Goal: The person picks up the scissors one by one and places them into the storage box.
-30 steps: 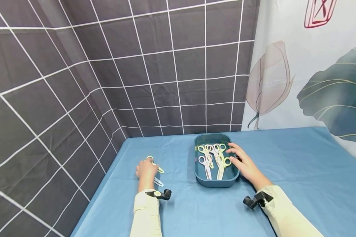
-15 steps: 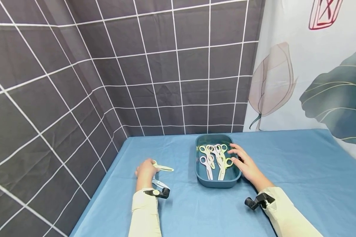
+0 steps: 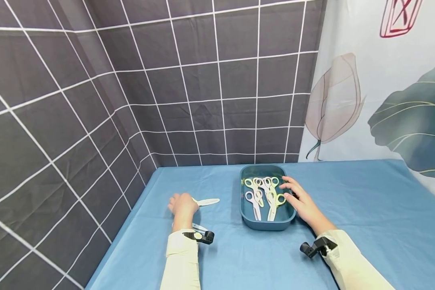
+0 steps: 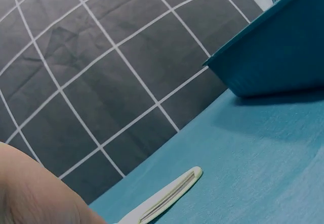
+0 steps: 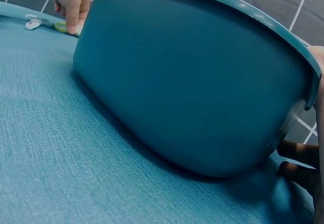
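My left hand [image 3: 184, 206] pinches a pair of pale yellow-green scissors by the handle, low over the cloth left of the basin. Its whitish blade cover [image 3: 208, 201] points right, toward the basin; the left wrist view shows the slotted blade part [image 4: 169, 196] close above the cloth. Under that wrist lies a second, bluish-white pair of scissors [image 3: 199, 227], partly hidden. My right hand [image 3: 306, 207] holds the right side of the dark teal basin [image 3: 268, 225], with fingertips over the rim. Inside the basin lie several scissors [image 3: 255, 204] with white, lilac and yellow-green handles.
Blue cloth [image 3: 232, 257] covers the table. A dark grey curtain with white grid lines [image 3: 203, 88] stands behind and to the left; a white leaf-print curtain [image 3: 333, 121] hangs at the back right. Each wrist wears a black camera mount [image 3: 203, 237].
My left hand has turned the yellow-green scissors so that the blades swing from lower right to point right toward the basin. The right hand stays on the basin rim.
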Available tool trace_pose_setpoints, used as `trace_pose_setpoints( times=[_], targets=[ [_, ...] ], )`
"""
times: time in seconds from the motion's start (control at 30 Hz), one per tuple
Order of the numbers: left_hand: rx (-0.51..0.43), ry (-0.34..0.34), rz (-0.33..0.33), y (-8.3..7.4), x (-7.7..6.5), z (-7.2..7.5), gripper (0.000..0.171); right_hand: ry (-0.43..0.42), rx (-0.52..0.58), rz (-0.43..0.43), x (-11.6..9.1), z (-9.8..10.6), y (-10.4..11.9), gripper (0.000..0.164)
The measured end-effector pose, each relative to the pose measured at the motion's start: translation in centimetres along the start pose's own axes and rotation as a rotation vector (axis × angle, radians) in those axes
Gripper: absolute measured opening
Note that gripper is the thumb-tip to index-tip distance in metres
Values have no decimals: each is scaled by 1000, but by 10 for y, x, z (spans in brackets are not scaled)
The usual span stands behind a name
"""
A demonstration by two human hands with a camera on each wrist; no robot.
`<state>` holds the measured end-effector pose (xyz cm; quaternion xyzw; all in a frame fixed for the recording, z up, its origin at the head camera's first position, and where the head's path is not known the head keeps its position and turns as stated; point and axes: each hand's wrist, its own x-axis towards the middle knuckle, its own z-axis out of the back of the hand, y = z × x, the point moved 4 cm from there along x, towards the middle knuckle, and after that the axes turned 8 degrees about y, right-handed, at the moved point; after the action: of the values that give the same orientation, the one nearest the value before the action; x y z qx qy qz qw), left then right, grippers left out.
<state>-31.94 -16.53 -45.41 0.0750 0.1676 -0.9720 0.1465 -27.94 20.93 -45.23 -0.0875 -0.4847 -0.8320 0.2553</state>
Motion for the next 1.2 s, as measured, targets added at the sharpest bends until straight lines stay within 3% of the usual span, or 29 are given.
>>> trace_pose_setpoints(
  times=[0.2, 0.3, 0.47, 0.63, 0.77, 1.03, 1.2],
  targets=[
    [-42, -53, -44, -2, -1, 2, 29, -2, 6, -4, 0, 0, -1, 23],
    [-108, -93, -95, -2, 0, 3, 20, 1, 10, 3, 1, 0, -9, 24],
    [-296, -132, -228, -4, 5, 1, 19, -5, -19, 3, 3, -2, -31, 23],
    [-476, -100, -317, -7, 10, 1, 26, -7, -32, 5, 3, -3, -39, 24],
    [-570, -162, -377, -12, 8, 10, 24, -3, -38, -9, 2, -3, -34, 24],
    [-646, -290, -491, -28, -6, 35, 30, 7, -14, -4, 1, 0, 0, 21],
    [-709, -349, -597, -41, -19, 49, 30, 5, -29, -22, 0, 1, 6, 21]
  ],
)
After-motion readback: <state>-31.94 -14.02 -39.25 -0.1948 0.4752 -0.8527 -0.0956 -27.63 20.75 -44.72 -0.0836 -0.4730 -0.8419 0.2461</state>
